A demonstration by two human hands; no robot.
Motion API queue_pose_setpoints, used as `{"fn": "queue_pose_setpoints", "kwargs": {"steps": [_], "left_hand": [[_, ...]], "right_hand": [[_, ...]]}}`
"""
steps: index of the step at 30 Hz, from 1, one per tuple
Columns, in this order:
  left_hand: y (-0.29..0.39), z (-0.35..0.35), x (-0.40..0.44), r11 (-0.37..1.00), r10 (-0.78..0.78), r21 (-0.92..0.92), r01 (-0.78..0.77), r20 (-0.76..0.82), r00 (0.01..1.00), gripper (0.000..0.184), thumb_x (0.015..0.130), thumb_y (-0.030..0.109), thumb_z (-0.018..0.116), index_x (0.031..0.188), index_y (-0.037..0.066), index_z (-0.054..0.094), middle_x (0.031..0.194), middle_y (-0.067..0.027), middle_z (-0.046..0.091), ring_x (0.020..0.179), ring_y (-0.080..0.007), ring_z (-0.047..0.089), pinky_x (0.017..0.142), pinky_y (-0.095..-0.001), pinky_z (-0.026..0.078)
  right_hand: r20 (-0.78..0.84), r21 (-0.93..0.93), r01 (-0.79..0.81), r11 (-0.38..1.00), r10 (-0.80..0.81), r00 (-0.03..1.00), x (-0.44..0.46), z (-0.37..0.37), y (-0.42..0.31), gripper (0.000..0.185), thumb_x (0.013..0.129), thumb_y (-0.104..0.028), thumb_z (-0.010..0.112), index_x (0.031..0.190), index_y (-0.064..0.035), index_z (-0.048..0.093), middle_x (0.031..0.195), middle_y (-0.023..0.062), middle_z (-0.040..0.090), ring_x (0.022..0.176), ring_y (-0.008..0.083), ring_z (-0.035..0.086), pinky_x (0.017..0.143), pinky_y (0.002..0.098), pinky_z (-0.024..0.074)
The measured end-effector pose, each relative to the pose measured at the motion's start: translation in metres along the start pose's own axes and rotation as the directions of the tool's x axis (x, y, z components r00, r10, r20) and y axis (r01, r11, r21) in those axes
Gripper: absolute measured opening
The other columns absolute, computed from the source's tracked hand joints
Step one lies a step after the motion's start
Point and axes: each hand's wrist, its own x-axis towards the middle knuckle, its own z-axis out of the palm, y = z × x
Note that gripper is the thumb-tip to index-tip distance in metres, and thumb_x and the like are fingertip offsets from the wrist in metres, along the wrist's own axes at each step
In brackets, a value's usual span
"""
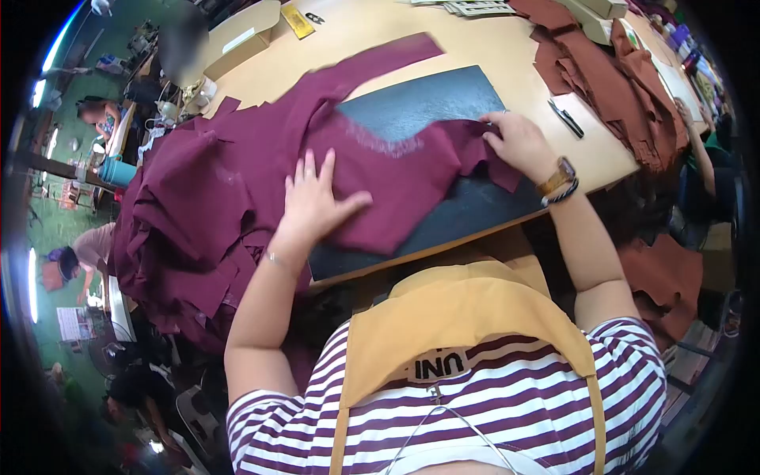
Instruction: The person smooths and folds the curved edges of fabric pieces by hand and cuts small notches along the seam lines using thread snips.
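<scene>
Maroon fabric [380, 182] lies partly over a dark board [427, 99] on the table, with a pale marking along its curved upper edge. My left hand [317, 194] rests on the fabric with its fingers spread. At the right, my right hand [518, 142] pinches a corner of the same fabric between thumb and fingers, above the board's right side. A large pile of maroon fabric [178, 214] hangs over the table edge at the left, beside my left arm.
Brown fabric pieces [609, 87] and a black pen-like tool [566, 119] lie on the table [507, 39] at the right. An open cardboard box [241, 36] and a yellow item [298, 22] stand at the back left. Other people are at the left and right edges.
</scene>
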Motion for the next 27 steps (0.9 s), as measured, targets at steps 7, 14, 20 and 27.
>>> {"fn": "queue_pose_setpoints", "kwargs": {"steps": [7,14,20,27], "left_hand": [[0.051,-0.006,-0.001,0.875,0.461,-0.003,-0.485,-0.300,0.835,0.075,0.079,0.063,0.063,0.130,0.009,0.055,0.128,-0.0155,0.057,0.121,-0.0321,0.052,0.105,-0.0522,0.033],[0.098,0.014,0.079,0.773,0.524,-0.205,-0.600,-0.326,0.787,0.057,0.071,0.059,0.072,0.094,0.008,0.066,0.097,-0.0099,0.063,0.099,-0.0284,0.058,0.089,-0.0443,0.037],[0.110,0.018,0.092,0.807,0.492,-0.109,-0.580,-0.420,0.763,0.060,0.065,0.064,0.074,0.089,0.009,0.066,0.092,-0.0072,0.064,0.093,-0.0243,0.060,0.087,-0.0413,0.036],[0.105,0.017,0.098,0.780,0.514,-0.196,-0.594,-0.341,0.787,0.038,0.078,0.047,0.071,0.094,0.012,0.068,0.092,-0.0041,0.063,0.095,-0.0226,0.058,0.093,-0.0420,0.034]], "right_hand": [[0.126,0.148,0.191,0.970,-0.210,0.970,0.043,-0.060,0.002,0.017,0.077,-0.008,0.060,0.091,0.0007,0.062,0.080,0.0139,0.063,0.078,0.0243,0.063,0.073,0.0344,0.0505],[-0.107,-0.393,0.323,0.861,-0.392,0.914,0.077,-0.111,0.000,0.021,0.077,-0.008,0.061,0.097,-0.0039,0.062,0.084,0.0140,0.065,0.079,0.0298,0.063,0.071,0.0385,0.0496],[0.020,0.022,0.445,0.895,-0.446,0.895,0.050,-0.038,-0.016,0.028,0.077,-0.009,0.063,0.105,-0.0049,0.063,0.101,0.0143,0.063,0.090,0.0315,0.062,0.080,0.0397,0.0508],[0.329,0.123,0.317,0.941,-0.340,0.881,0.036,-0.005,-0.004,0.023,0.077,-0.008,0.064,0.099,-0.0034,0.064,0.096,0.0140,0.062,0.089,0.0313,0.062,0.082,0.0393,0.0502]]}}
